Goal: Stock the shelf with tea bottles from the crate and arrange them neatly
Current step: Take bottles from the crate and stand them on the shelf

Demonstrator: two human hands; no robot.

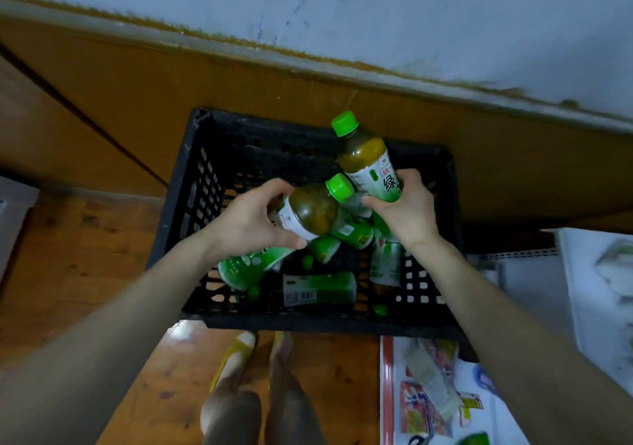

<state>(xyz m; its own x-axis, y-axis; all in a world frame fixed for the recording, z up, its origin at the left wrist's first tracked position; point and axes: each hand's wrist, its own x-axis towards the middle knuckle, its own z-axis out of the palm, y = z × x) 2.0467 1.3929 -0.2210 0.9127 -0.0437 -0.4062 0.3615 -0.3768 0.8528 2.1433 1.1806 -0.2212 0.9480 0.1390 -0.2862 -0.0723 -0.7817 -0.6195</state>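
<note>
A black plastic crate (pixel 191 184) stands on the wooden floor below me. Several green-capped tea bottles (pixel 318 288) lie jumbled on its bottom. My left hand (pixel 253 218) grips one tea bottle (pixel 313 210) around its label, cap pointing right, held above the pile. My right hand (pixel 407 210) holds a second tea bottle (pixel 364 157) by its lower body, cap tilted up and away. The two held bottles nearly touch over the crate's middle.
A wall with an orange lower band rises just behind the crate. White shelf boards (pixel 596 294) with packaged goods sit at the right. A printed sheet (pixel 438 393) lies on the floor at lower right. My legs and yellow slippers (pixel 236 352) are right in front of the crate.
</note>
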